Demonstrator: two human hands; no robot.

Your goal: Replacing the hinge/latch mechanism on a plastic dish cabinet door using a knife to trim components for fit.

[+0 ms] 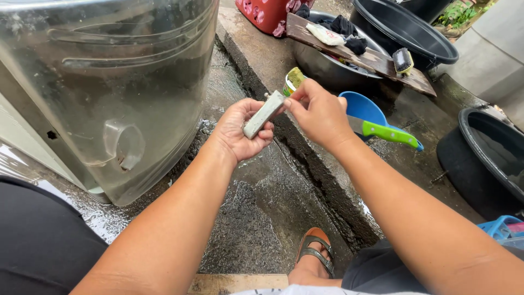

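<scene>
We see 1 grey rectangular block (264,114), a worn, dull stone-like bar, tilted with its upper end to the right, its lower end lying in our left palm, its upper end pinched by our right fingertips.

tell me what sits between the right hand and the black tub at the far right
In the head view, a knife with a green handle lies across a blue scoop on the wet concrete, between the right hand and the black tub.

Wet, dark concrete ground (256,229) under daylight, with a raised concrete curb (322,169) running across. A large clear water tank (109,93) stands left; 2 black tubs (491,158) sit right, greenery (456,13) beyond.
</scene>
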